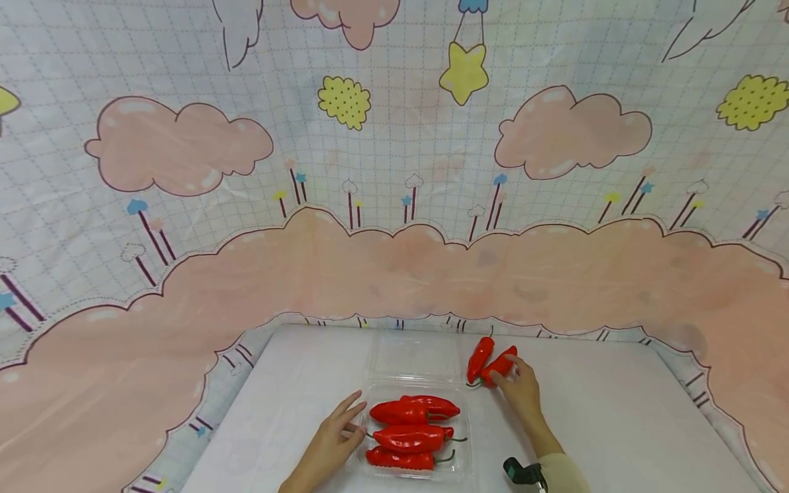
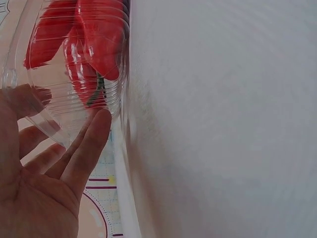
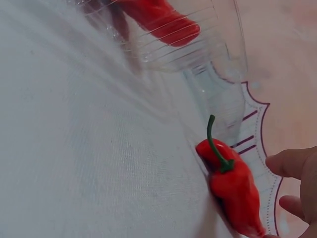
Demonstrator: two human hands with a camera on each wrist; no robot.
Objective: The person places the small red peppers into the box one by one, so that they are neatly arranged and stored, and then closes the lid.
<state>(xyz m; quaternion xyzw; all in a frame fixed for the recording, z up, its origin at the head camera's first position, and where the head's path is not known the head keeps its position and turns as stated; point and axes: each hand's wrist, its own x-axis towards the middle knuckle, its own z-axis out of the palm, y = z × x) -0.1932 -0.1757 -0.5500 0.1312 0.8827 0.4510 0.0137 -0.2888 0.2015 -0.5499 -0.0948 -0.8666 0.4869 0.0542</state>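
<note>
A clear plastic box (image 1: 466, 457) on the white table holds several red peppers (image 1: 409, 438) with green stems, lying crosswise. My left hand (image 1: 333, 441) is at the box's left side, its fingers extended against the clear wall in the left wrist view. Two loose red peppers lie beyond the box to the right: one farther back (image 1: 479, 359), the other a nearer pepper (image 1: 499, 368). Over the nearer one is my right hand (image 1: 520, 392), thumb and fingers spread around it. In the right wrist view the thumb stands apart from the red pepper (image 3: 237, 193).
The box's clear lid (image 1: 416, 356) lies folded back behind it. The white table (image 1: 592, 404) extends to both sides. A cloth (image 1: 382, 274) patterned with clouds rises behind the table. A black device (image 1: 522, 472) sits by the right wrist.
</note>
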